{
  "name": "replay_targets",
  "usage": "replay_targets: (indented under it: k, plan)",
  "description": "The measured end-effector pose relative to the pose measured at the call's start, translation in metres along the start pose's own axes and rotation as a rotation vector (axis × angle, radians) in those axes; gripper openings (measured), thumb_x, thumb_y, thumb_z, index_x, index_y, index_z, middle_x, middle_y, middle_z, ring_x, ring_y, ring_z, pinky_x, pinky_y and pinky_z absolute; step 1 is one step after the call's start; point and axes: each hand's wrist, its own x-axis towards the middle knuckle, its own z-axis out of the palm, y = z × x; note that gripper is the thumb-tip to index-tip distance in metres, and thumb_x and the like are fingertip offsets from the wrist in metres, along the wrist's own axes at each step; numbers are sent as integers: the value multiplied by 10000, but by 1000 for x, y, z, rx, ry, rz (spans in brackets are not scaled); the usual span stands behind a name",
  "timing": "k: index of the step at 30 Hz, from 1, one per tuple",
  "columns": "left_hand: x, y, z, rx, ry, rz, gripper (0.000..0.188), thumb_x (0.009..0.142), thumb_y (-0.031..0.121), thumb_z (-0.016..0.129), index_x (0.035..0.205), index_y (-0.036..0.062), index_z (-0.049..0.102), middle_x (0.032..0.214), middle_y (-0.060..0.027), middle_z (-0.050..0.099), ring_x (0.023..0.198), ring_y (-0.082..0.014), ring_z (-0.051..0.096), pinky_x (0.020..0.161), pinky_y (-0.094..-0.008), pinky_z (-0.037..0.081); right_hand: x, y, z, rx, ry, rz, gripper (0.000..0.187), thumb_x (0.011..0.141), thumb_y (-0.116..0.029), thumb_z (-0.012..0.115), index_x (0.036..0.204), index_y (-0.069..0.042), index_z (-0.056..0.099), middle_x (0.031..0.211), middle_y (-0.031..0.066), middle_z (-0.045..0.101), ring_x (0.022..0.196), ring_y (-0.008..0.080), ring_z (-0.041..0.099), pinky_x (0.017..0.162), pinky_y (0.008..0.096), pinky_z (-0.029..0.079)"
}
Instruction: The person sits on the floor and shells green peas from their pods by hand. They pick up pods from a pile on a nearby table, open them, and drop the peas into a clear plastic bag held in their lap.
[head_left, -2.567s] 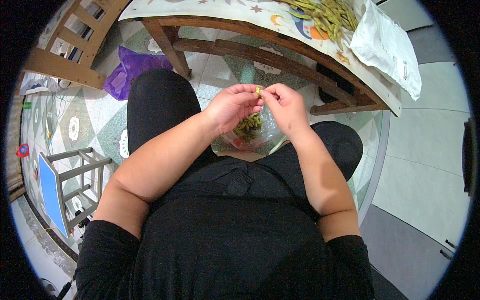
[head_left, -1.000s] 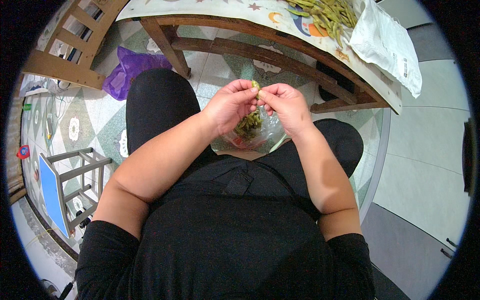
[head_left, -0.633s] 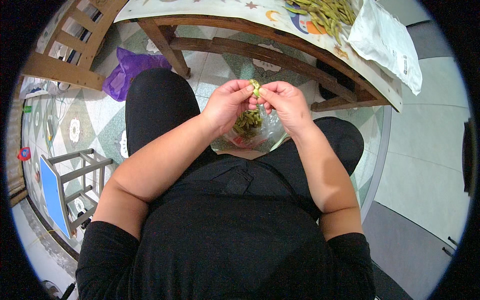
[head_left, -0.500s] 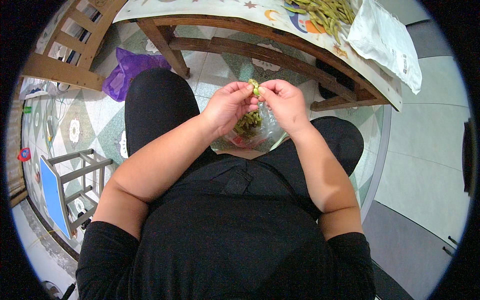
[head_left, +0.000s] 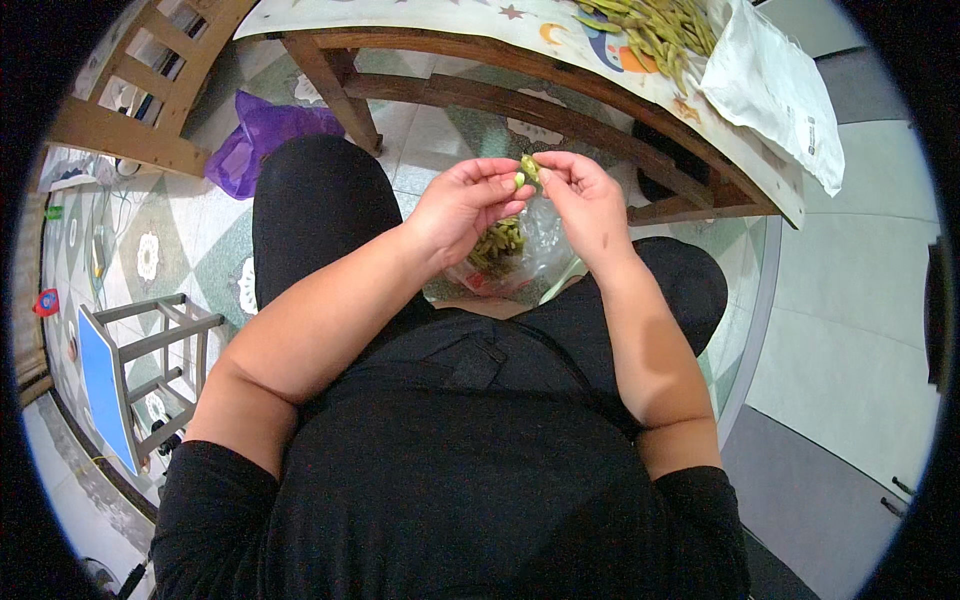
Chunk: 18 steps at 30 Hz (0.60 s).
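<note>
Above my lap, my left hand (head_left: 470, 200) pinches a bright green soybean (head_left: 520, 180) between thumb and forefinger. Right beside it, my right hand (head_left: 580, 200) is closed on a yellow-green soybean pod (head_left: 530, 167), thumb against fingers. The fingertips of both hands nearly meet around the pod. Below them, between my thighs, sits a clear plastic bag (head_left: 540, 250) with a pile of pods or shells (head_left: 497, 247) in it. My hands partly cover the bag.
Ahead stands a wooden table (head_left: 420, 15) with a printed cover. Loose soybean pods (head_left: 660, 35) and a white plastic package (head_left: 770, 90) lie on it. A purple bag (head_left: 240, 160) rests on the tiled floor by my left knee. A blue-topped stool (head_left: 108, 385) lies tipped at left.
The bean now shows at my left fingertips, apart from the pod, which my right hand holds. Both hands have shifted slightly to the right.
</note>
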Motion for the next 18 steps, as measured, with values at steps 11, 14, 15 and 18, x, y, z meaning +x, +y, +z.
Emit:
replay_targets:
  k: [11, 14, 15, 18]
  plan:
    - [4, -1, -6, 216, 3, 130, 176, 774, 56, 561, 933, 17, 497, 848, -61, 564, 757, -133, 547, 665, -242, 454, -3, -16, -6, -426, -186, -305, 209, 757, -123, 542, 961, -99, 584, 742, 95, 541, 670, 218, 538, 604, 286, 425]
    - [2, 2, -3, 273, -8, 155, 178, 767, 49, 570, 929, 18, 502, 833, -51, 561, 748, -124, 537, 659, -235, 449, -1, -16, -11, -496, -213, -354, 179, 751, -135, 549, 923, -102, 587, 742, 94, 544, 675, 235, 538, 600, 298, 428]
    - [2, 2, -3, 308, -12, 167, 173, 765, 47, 571, 923, 19, 505, 829, -49, 560, 743, -122, 535, 655, -233, 447, -1, -16, -12, -531, -222, -381, 166, 748, -138, 553, 906, -100, 588, 741, 93, 545, 677, 242, 539, 599, 302, 429]
    - [4, 1, -4, 403, -15, 197, 157, 761, 40, 575, 904, 21, 514, 819, -44, 558, 729, -117, 529, 645, -228, 443, -3, -19, -10, -620, -189, -392, 131, 741, -67, 561, 868, -45, 580, 750, 81, 548, 682, 198, 546, 605, 261, 427]
